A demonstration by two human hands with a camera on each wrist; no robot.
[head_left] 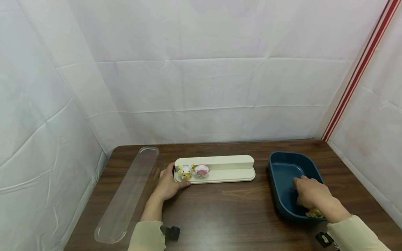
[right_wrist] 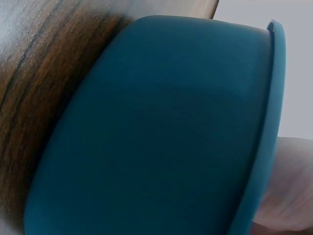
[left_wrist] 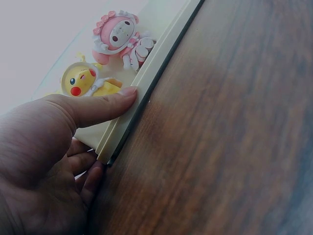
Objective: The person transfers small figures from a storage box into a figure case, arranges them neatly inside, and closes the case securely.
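Head view: your left hand (head_left: 169, 184) pinched the cream tray's (head_left: 226, 176) end beside two figurines (head_left: 185, 171), while your right hand (head_left: 311, 197), finger state unclear, reached into the blue bin (head_left: 284, 167); steadying the tray seemed wise.

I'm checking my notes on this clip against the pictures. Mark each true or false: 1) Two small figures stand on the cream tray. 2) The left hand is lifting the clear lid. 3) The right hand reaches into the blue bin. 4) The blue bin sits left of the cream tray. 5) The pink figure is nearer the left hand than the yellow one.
1) True: a yellow figure and a pink figure stand on the cream tray.
2) False: the left hand holds the tray's end; the clear lid lies flat, apart from it.
3) True: the right hand is inside the blue bin.
4) False: it sits to the tray's right.
5) False: the yellow figure is nearer.
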